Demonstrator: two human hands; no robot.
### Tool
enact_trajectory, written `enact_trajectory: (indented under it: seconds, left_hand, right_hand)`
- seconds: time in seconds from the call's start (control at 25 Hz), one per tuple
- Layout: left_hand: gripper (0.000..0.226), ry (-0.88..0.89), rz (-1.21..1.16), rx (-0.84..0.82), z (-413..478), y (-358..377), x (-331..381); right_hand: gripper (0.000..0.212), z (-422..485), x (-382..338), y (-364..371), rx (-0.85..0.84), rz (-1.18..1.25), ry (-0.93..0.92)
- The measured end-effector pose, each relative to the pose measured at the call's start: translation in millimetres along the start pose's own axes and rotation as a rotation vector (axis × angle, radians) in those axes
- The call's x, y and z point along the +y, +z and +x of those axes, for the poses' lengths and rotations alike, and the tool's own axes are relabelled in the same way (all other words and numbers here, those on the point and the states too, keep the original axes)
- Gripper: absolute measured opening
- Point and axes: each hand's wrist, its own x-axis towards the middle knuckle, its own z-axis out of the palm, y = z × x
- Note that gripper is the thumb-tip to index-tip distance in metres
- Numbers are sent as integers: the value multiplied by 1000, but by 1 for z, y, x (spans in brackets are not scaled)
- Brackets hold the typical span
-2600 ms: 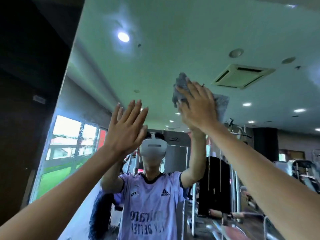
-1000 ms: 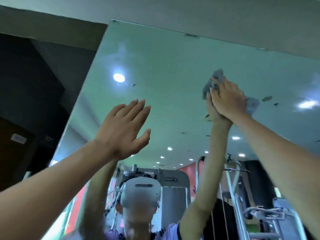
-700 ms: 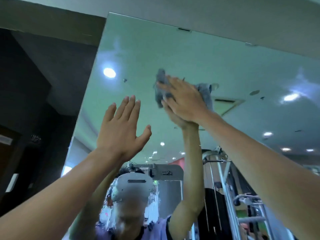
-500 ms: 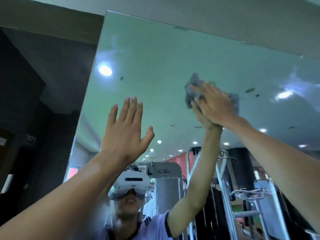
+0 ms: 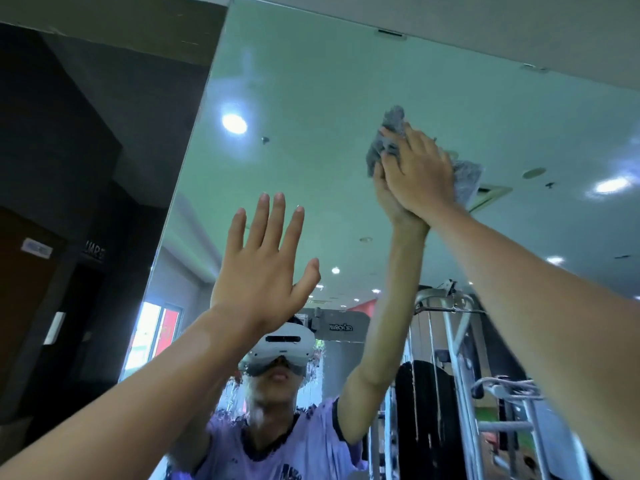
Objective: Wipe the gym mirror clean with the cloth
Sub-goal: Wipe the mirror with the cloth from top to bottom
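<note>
Before the wide mirror (image 5: 329, 81), your left hand (image 5: 263, 268) is raised with fingers spread, holding nothing, while your right hand (image 5: 419, 174), fingers straight, presses the grey cloth (image 5: 388, 133) flat against the upper glass.

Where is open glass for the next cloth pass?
Free: mirror band above the cloth up to its top edge; patch left of the cloth, above the left hand. Crowded: around the right hand, and lower centre below the left hand.
</note>
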Motion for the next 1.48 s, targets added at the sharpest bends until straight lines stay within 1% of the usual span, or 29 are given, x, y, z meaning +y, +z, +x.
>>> enact_trajectory:
  seconds: [0.04, 0.08, 0.12, 0.2, 0.24, 0.28, 0.32, 0.36, 0.44, 0.48, 0.52, 0.64, 0.68, 0.72, 0.84, 0.88, 0.92, 0.96, 1.0, 1.04, 1.08, 1.12, 1.16, 1.2, 1.28, 1.32, 1.36, 1.4, 1.48]
  left_hand:
    - [72, 3, 3, 2, 0, 0, 0]
    - [72, 3, 6, 4, 0, -1, -1]
    - [72, 3, 11, 5, 0, -2, -2]
    - [72, -5, 18, 2, -1, -3, -3]
    - [72, -8, 17, 1, -1, -3, -3]
    - [72, -11, 16, 0, -1, -3, -2]
    - [72, -15, 12, -3, -2, -4, -1]
    - [72, -19, 7, -4, -2, -4, -1]
    - [72, -25, 0, 1, -2, -5, -2]
    - [72, -24, -2, 0, -2, -4, -2]
    - [73, -23, -3, -2, -2, -5, -2]
    - [73, -28, -1, 3, -2, -4, -3]
    - [73, -36, 2, 4, -3, -4, -2]
    - [73, -42, 3, 6, -3, -4, -1]
    - [71, -47, 2, 0, -7, -4, 0]
    - [71, -42, 2, 1, -8, -4, 0]
    - [71, -39, 5, 4, -8, -4, -1]
    - [70, -34, 9, 4, -8, -4, -2]
    - [71, -28, 14, 6, -8, -4, -3]
    - [70, -28, 19, 9, -8, -4, -3]
    - [70, -30, 22, 15, -9, -4, -3]
    - [70, -32, 24, 23, -11, -3, -2]
    - [69, -36, 23, 30, -15, -2, 1]
    - [69, -35, 23, 34, -18, -1, 3]
    - [69, -35, 21, 32, -22, 0, 4]
    - [69, -33, 17, 36, -22, -1, 3]
    - [69, -33, 13, 39, -23, -1, 2]
    - [68, -32, 9, 41, -24, -1, 2]
    - [67, -26, 6, 50, -30, -1, 2]
  right_hand:
    - [51, 1, -21, 3, 14, -6, 46]
    - [57, -6, -39, 4, 24, -19, -28]
    - [61, -21, -47, 6, -21, -7, -204]
    - [54, -58, -31, 2, -190, 55, -567]
    - [52, -65, -9, -3, -219, 63, -687]
    - [52, -61, 11, -6, -208, 34, -723]
    - [52, -48, 25, -7, -186, 0, -647]
    - [53, -32, 30, -7, -145, -26, -488]
    - [54, -6, 7, -2, -56, -40, -115]
    - [53, -6, -14, 0, -48, -49, -42]
    - [54, -13, -30, -1, -76, -38, -91]
    - [56, -62, -11, -8, -274, -8, -730]
    - [57, -63, 9, -14, -300, -9, -806]
    - [58, -53, 25, -17, -299, -17, -737]
    - [61, -11, 23, -14, -127, -37, -112]
    - [58, -11, 4, -10, -98, -33, -8]
    - [54, -19, -15, -7, -99, -5, -37]
    - [52, -34, -26, -5, -110, 30, -202]
    - [52, -55, -29, -5, -156, 32, -442]
    - [53, -75, -21, -8, -257, 23, -679]
    - [54, -80, -5, -13, -337, 4, -795]
    - [54, -70, 12, -16, -349, -18, -788]
    - [54, -53, 25, -14, -317, -25, -653]
    - [52, -35, 32, -14, -238, -35, -453]
    - [51, -24, 15, -7, -97, -78, -110]
    - [54, -34, -6, -2, -48, -101, -50]
    - [56, -53, -25, 2, -17, -84, -99]
    - [59, -79, -37, 2, -47, -50, -249]
    - [58, -129, -27, -5, -205, 15, -676]
